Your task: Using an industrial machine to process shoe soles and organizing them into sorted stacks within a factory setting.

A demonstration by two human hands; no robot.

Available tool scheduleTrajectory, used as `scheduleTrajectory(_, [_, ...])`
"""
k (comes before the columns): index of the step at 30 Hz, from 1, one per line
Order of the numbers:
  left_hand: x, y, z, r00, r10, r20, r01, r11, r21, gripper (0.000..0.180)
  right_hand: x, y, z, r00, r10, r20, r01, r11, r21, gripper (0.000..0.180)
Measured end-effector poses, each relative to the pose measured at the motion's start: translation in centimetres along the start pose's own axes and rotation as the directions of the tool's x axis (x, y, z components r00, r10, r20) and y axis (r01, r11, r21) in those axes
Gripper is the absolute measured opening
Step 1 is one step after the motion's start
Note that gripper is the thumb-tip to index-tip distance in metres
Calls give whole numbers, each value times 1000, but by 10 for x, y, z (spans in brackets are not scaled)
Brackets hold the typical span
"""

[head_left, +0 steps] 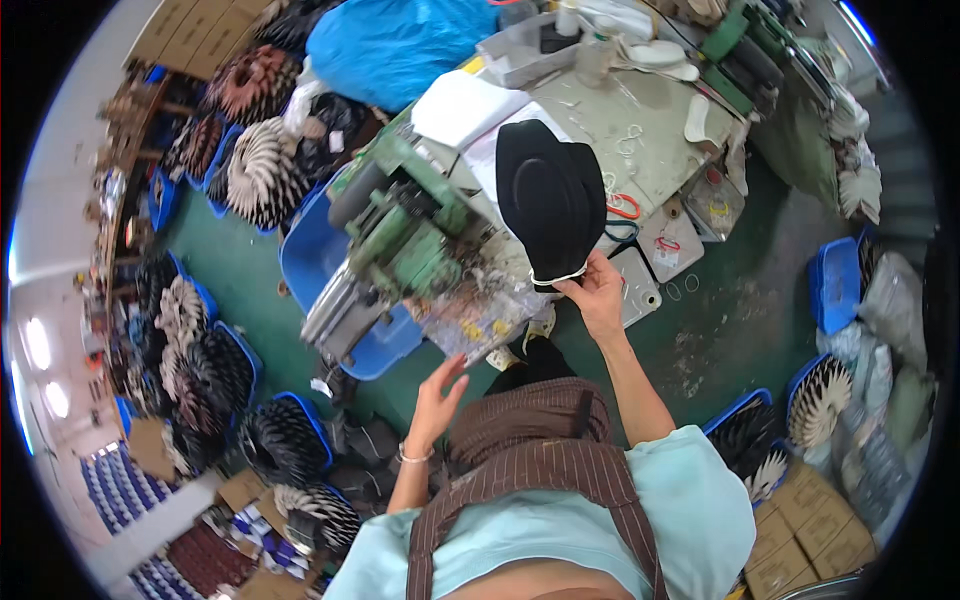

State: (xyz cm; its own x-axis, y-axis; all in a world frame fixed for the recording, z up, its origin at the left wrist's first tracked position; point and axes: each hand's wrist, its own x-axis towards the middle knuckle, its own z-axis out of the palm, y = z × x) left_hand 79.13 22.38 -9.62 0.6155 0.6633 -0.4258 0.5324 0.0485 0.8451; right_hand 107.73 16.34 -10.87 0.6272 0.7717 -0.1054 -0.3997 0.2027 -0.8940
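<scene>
A bundle of black insoles [550,200] stands out in front of me over the table edge. A white band [558,277] runs round its near, narrow end. My right hand [597,295] grips that end, thumb and fingers closed at the band. My left hand [436,400] is off to the left above my lap, with its fingers apart and nothing in it. It is nearest to the littered front corner of the table. White paper sheets [465,108] lie partly behind the bundle.
A green machine [410,220] stands left of the bundle, above a blue tub [310,240]. Orange-handled scissors [624,206] and blue-handled scissors [621,232] lie on the table [655,125] to the right. Blue baskets of stacked insoles [275,440] line the floor at left.
</scene>
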Motion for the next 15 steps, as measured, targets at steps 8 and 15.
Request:
scheduleTrajectory(8, [-62,85,-64,904,420,78,-324,793,-516,78,-45,19,19,987,57,-152,-82,983,-162,29])
scheduleTrajectory(15, [-174,183,-65,323,830,-455,-775,-44,-630,70,75,21,-86,972,77,-222,-172,877,-449,16])
